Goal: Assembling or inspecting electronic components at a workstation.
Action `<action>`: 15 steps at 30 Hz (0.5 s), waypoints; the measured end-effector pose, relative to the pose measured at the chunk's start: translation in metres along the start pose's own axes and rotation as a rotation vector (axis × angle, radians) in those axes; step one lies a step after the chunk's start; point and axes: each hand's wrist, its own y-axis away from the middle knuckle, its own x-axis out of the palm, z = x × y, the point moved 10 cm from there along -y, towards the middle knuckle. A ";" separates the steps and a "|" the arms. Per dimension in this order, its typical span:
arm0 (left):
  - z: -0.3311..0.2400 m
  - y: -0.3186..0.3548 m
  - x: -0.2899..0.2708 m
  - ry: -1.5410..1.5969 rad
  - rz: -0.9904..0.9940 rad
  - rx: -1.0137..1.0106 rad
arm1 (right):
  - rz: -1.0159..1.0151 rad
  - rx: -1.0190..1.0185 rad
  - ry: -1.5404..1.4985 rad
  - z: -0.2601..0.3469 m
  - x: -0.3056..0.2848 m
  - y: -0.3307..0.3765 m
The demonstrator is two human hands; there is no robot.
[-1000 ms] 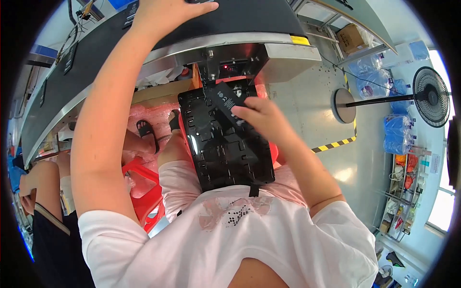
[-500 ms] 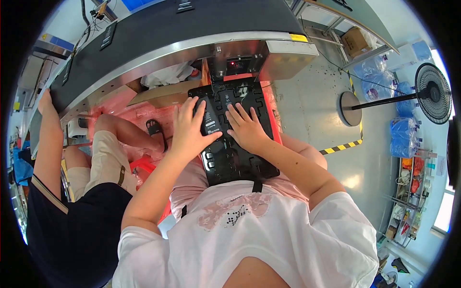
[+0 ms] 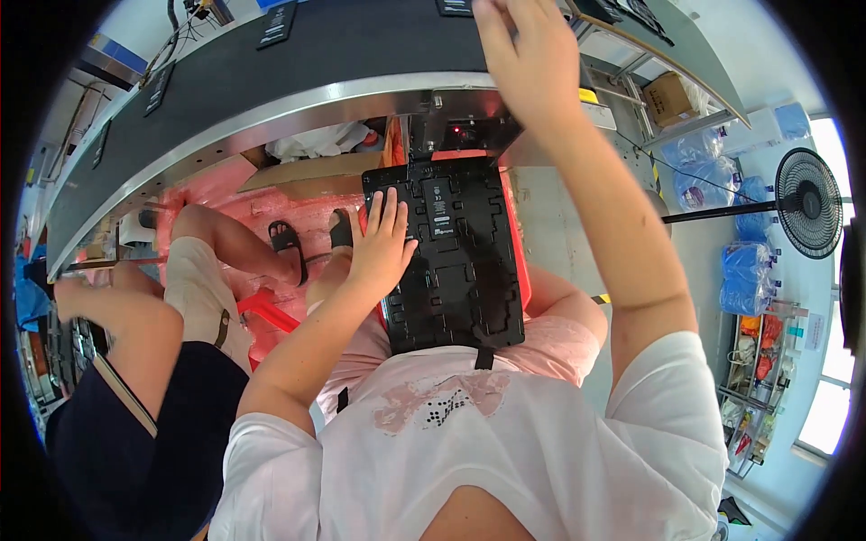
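A black plastic tray (image 3: 474, 316) with shaped slots lies across my lap. A flat black battery pack (image 3: 439, 207) with pale print sits in a slot in its upper middle. My left hand (image 3: 383, 243) rests on the tray's left side, fingers stretched out and palm down; what lies beneath it is hidden. My right hand (image 3: 537, 68) is raised over the conveyor's near edge, its fingers apart and partly cut off by the top of the view. Just left of those fingers, another flat black pack (image 3: 456, 7) lies on the conveyor belt (image 3: 379, 45).
More flat black packs (image 3: 277, 25) lie spaced along the belt to the left. A co-worker's bent arm (image 3: 126, 316) and legs are close on my left. A cardboard piece (image 3: 311, 173) sits under the conveyor. A black fan (image 3: 806, 200) stands at the right.
My right hand has left the tray and moved up to the conveyor. My left hand has flattened on the tray's left side. The packs on the belt have shifted right; the co-worker's arm has drawn back.
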 end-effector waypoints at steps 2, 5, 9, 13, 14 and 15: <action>0.005 -0.005 -0.004 0.065 0.037 -0.081 | 0.052 0.192 0.087 -0.050 0.031 -0.022; 0.011 -0.011 -0.014 0.037 0.079 -0.066 | 0.394 0.561 0.531 -0.121 0.078 -0.028; 0.014 -0.019 -0.012 0.019 0.104 0.004 | 0.838 0.563 0.126 -0.153 0.114 -0.019; 0.011 -0.029 -0.027 0.106 0.082 0.087 | 0.786 0.915 -0.099 -0.176 0.106 0.015; 0.014 -0.028 -0.037 0.131 0.071 0.089 | 0.678 0.980 -0.356 -0.170 0.117 0.022; 0.010 -0.034 -0.060 0.246 0.096 0.094 | 0.657 0.865 -0.572 -0.130 0.098 0.020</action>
